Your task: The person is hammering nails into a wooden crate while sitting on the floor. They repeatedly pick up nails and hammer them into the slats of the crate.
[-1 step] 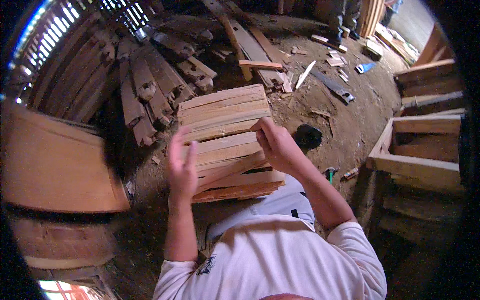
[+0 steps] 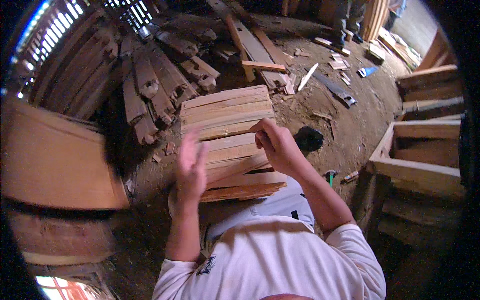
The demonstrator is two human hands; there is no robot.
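Note:
In front of my lap is a slatted wooden piece (image 2: 227, 110), its pale boards laid side by side with a dark gap across the middle. A loose slat (image 2: 239, 169) lies slantwise over its near part. My left hand (image 2: 191, 167) is raised at the left edge of the boards, fingers stretched up and thumb apart, blurred by motion and holding nothing I can see. My right hand (image 2: 277, 145) is over the right edge, its fingers curled in a pinch. Whatever is between those fingertips, if anything, is too small to make out.
Stacked timbers (image 2: 155, 82) lie at the far left, and a large wooden panel (image 2: 60, 155) stands near left. On the dirt floor are a black object (image 2: 308, 138), a handsaw (image 2: 337, 91), a blue-handled tool (image 2: 367, 71) and wood scraps. A wooden frame (image 2: 420, 165) stands right. A person's legs (image 2: 348, 20) show behind.
My left hand has shifted a little to the right, over the boards' left edge. My right hand keeps its pinch in nearly the same place; the view has moved slightly.

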